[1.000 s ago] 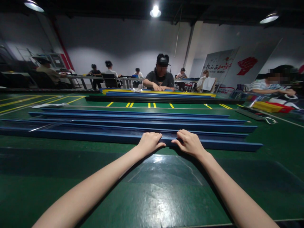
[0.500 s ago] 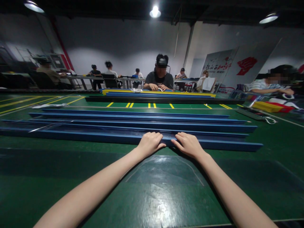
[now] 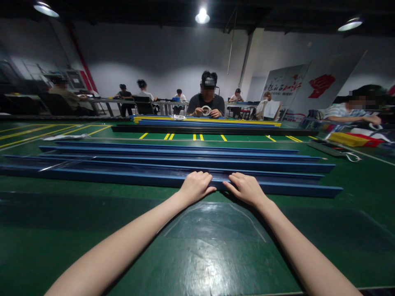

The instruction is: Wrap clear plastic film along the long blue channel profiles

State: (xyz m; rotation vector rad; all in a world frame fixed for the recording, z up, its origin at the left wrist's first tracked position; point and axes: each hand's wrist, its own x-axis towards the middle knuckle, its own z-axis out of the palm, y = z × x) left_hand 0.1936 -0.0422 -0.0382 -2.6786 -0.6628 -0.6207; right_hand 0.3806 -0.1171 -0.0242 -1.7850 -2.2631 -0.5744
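Note:
Both of my hands grip the near wall of the closest long blue channel (image 3: 296, 189), which lies crosswise on a green table. My left hand (image 3: 196, 185) has its fingers curled over the wall's top edge, thumb pointing right along the outer face. A short gap to the right, my right hand (image 3: 243, 187) grips the same wall, its thumb pointing left. Fingertips of both are hidden inside the channel. More blue channels (image 3: 216, 157) lie parallel just behind. A clear plastic sheet (image 3: 212, 222) lies flat between my forearms.
Farther back lie a black strip (image 3: 216, 130) and yellow strips (image 3: 247, 122). Across the table a person (image 3: 206, 98) holds a roll of tape (image 3: 206, 110). At right are a yellow tray (image 3: 348, 139) and a grey case (image 3: 330, 147). Another person (image 3: 354, 109) works at the far right.
My hands keep the same grip on the blue channel. The person across has raised the roll of tape from near the table to chest height.

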